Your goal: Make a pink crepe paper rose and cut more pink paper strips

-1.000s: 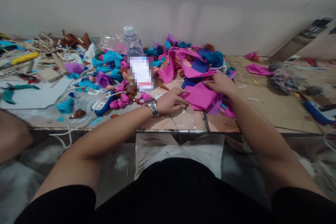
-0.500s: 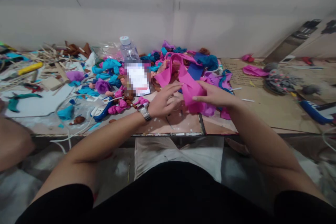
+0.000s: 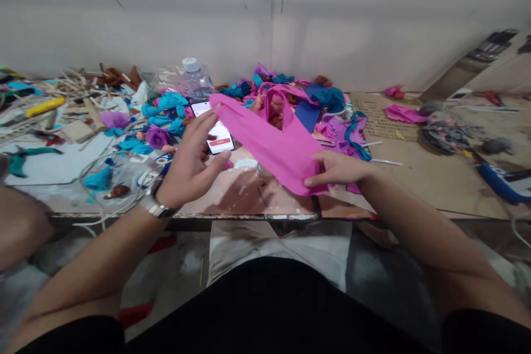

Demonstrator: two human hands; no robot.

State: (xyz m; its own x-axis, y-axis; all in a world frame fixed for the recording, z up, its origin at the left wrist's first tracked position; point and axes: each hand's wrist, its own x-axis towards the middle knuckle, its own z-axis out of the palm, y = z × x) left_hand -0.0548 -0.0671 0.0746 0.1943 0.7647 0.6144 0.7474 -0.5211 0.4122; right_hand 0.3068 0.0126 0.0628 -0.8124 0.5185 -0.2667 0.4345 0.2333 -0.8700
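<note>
A bright pink strip of crepe paper [image 3: 274, 146] stretches slantwise between my hands above the table edge. My right hand [image 3: 342, 168] pinches its lower right end between thumb and fingers. My left hand [image 3: 193, 163], a metal watch [image 3: 160, 202] on its wrist, has its fingers stretched out and the thumb well apart. Its fingertips touch the strip's upper left end. Behind the left fingers lies a phone [image 3: 219, 141] with a lit screen, partly hidden. Past the strip is a heap of pink, purple and blue crepe paper pieces [image 3: 307, 113].
A capped plastic bottle [image 3: 197, 80] stands behind the phone. Teal pliers [image 3: 19, 163], a yellow-handled tool [image 3: 45, 106] and wooden sticks lie left, near another person's arm [image 3: 20, 227]. Cardboard [image 3: 431, 177] and a dark flask [image 3: 468, 66] are on the right.
My left hand has moved left, away from my right hand. The pink crepe paper, folded between them before, is now spread out in a long strip. My right hand keeps hold of it.
</note>
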